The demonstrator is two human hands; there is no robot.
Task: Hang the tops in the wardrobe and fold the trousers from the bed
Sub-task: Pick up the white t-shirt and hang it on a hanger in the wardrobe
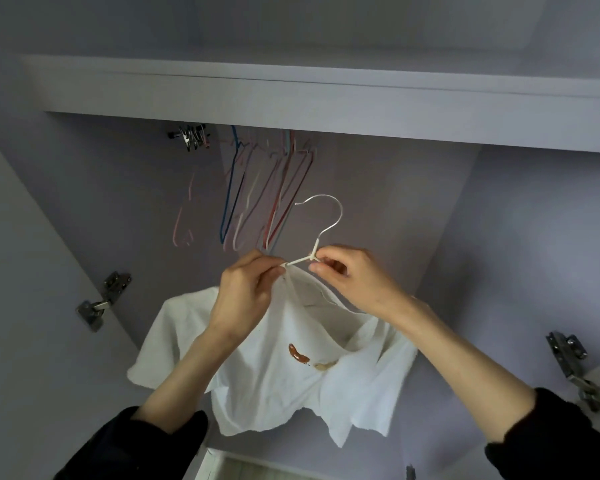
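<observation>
— What is being held, and where?

— A white top (284, 382) is held up in front of the open wardrobe (326, 105), below its upper shelf. A white hanger (317, 233) is set into the neck of the top, with its hook standing free above the collar.

— How are the hands placed?

— The left hand (246, 296) is pinched on the left arm of the hanger where it enters the collar, fingers curled round wire and fabric together. The right hand (354, 282) is pinched at the junction below the hook, thumb and fingertips closed on the hanger; the collar edge is touched just beneath. Dark sleeves (551, 441) are pushed back on both forearms.

— And the garment itself?

— It hangs loose from the hanger, sleeves spread to either side, a small brown and tan print (302, 356) seen on the chest.

— What else is seen inside?

— A row of empty wire hangers (257, 188), blue, red, pink and white, is hung further back, well above and behind the top. Metal clips (193, 136) are seen to their left. Door hinges (101, 303) are fixed on both sides.
</observation>
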